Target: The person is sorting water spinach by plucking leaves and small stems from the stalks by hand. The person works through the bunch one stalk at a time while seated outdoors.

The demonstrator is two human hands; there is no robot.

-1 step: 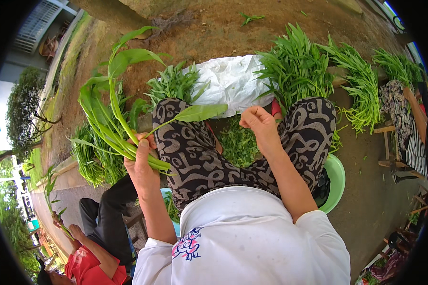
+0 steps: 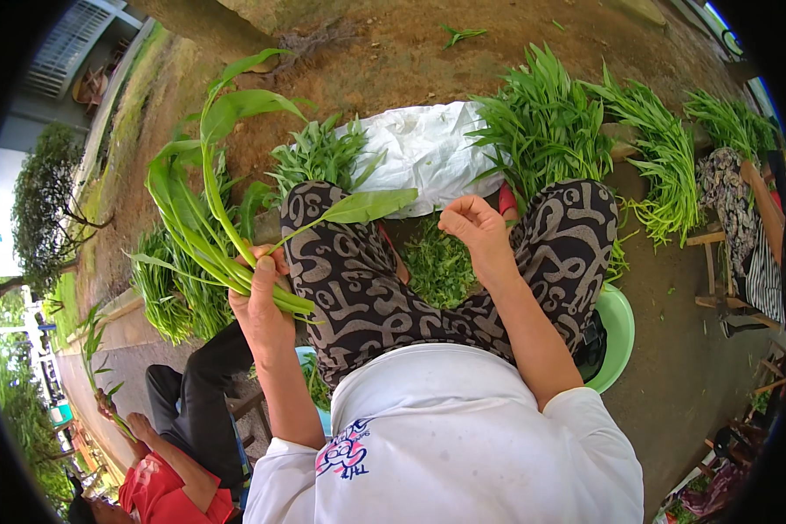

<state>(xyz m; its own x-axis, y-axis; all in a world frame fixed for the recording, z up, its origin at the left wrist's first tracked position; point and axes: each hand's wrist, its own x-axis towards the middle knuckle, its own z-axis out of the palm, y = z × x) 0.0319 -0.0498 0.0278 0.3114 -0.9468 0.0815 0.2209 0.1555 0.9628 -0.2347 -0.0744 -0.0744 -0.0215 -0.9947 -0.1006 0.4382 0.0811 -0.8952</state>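
Observation:
A small bunch of water spinach stalks (image 2: 183, 229), long and leafy, is gripped in my left hand (image 2: 265, 301) beside my left knee. Its cut ends point toward my lap, and one broad leaf (image 2: 371, 206) sticks out to the right across that knee. Between my knees my right hand (image 2: 474, 229) hovers with curled fingers and the thumb drawn against them; nothing shows in its fingertips. The tip of the broad leaf lies a little left of those fingers, apart from them. Below the right hand is a heap of picked green leaves (image 2: 438, 266).
Ahead lies a crumpled white sheet (image 2: 415, 144), flanked by piles of greens (image 2: 546, 122). More bundles (image 2: 651, 157) lie to the right. A green basin (image 2: 618, 336) stands by my right thigh. A person in red (image 2: 162, 476) sits at lower left, holding greens; another sits far right.

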